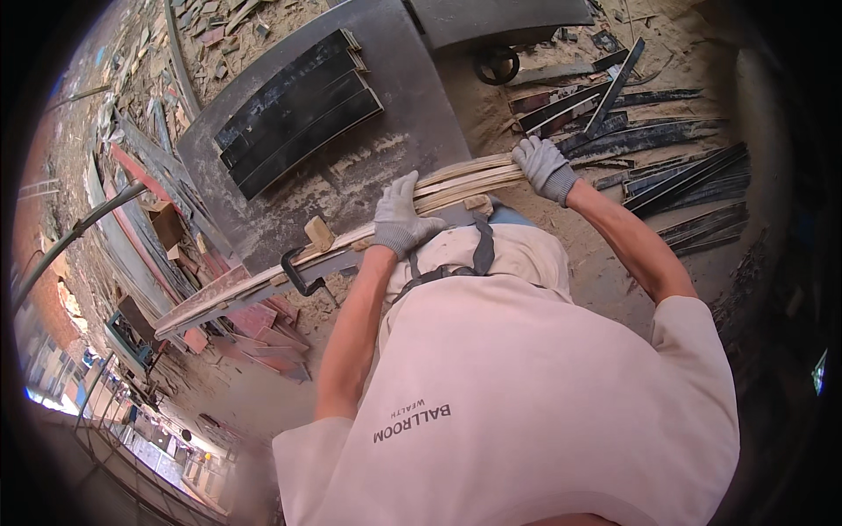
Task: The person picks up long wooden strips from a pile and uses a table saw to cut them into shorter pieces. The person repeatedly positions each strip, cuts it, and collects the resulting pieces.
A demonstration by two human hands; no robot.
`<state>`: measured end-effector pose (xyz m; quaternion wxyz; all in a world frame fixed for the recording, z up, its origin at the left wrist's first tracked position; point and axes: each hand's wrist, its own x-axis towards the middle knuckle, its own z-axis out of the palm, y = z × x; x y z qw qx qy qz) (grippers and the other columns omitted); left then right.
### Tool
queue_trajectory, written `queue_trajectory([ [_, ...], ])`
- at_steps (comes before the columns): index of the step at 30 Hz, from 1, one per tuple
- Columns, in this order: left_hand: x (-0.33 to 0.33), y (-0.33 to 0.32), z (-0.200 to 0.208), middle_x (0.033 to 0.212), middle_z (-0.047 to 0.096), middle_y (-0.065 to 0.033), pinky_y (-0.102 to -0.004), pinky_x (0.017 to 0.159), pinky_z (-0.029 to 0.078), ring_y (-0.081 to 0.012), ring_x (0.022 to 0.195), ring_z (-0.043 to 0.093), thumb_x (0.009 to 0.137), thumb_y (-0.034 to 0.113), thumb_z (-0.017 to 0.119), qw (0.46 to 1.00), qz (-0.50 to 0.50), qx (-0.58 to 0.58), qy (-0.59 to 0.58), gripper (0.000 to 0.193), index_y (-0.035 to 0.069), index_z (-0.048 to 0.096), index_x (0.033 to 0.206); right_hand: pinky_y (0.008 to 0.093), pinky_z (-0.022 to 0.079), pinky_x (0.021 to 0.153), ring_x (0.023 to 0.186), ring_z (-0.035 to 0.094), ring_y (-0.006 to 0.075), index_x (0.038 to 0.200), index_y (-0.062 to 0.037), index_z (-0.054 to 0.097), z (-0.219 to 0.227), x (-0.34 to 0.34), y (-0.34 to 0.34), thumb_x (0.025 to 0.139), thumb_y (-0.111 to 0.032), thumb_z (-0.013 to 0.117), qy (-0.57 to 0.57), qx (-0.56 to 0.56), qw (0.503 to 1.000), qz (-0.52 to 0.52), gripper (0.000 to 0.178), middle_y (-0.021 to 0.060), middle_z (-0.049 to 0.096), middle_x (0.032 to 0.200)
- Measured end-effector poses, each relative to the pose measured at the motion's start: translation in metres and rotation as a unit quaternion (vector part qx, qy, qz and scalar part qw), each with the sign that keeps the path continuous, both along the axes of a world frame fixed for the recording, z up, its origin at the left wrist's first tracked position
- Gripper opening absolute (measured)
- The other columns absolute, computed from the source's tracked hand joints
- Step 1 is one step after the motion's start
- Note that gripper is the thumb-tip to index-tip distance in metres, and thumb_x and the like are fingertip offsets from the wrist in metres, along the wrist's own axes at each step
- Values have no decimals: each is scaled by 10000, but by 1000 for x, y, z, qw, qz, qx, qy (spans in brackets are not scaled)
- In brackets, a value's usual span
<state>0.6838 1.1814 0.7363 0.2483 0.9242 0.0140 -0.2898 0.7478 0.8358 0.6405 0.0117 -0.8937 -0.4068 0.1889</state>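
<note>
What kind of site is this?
Probably a woodworking or board-cutting area: layered wood strips along a dusty table, a black clamp at its near edge, and scrap strips littering the sandy ground.

Upper centre of the frame: a table (pixel 421 96), with a stack of boards (pixel 298 110) lying on its left part. Along the table's lower edge, at mid-frame, a bundle of strips (pixel 465 181), with the left hand (pixel 406 210) on it and the right hand (pixel 544 167) at its right end. Left of the left hand, a clamp (pixel 291 267), just beside a block (pixel 318 234). Upper right, a pile of slats (pixel 693 171) on the ground. Far left, scrap (pixel 132 210).
</note>
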Motion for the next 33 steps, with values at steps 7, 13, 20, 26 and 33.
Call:
queue_trajectory([
  [7,-38,-26,-42,1603,334,-262,-577,1219,280,-443,1498,326,633,418,821,938,-192,180,-225,1212,-46,256,1598,397,457,743,955,585,257,1071,-90,580,14,6,1,883,-169,582,-26,11,1000,3,204,104,576,992],
  [13,-49,-41,-33,1475,383,-246,-559,1169,341,-459,1386,383,581,260,786,964,-154,119,-181,1202,-64,208,1583,390,477,785,978,601,259,1274,-52,569,13,-11,-8,933,-170,537,-59,4,998,-34,362,120,612,1069],
  [20,-53,-44,-15,1412,409,-240,-516,1187,328,-445,1361,385,624,263,776,962,-164,143,-166,1072,-57,288,1523,453,379,1158,1304,533,360,1524,41,422,20,-41,-41,927,-110,476,-93,85,987,-105,618,213,574,1377],
  [26,-68,-35,-29,1389,427,-232,-482,1209,321,-427,1335,414,602,278,780,937,-190,142,-257,1059,-50,316,1496,425,445,997,1101,580,316,1351,-7,534,19,-68,-25,911,-138,521,-128,62,987,-68,459,166,604,1156],
  [33,-77,-39,-18,1327,470,-212,-447,1146,405,-400,1300,452,595,196,740,944,-186,164,-218,955,-12,362,1448,441,467,940,1077,585,337,1253,-23,544,3,-91,-16,899,-148,552,-155,62,980,-111,375,184,606,1125],
])
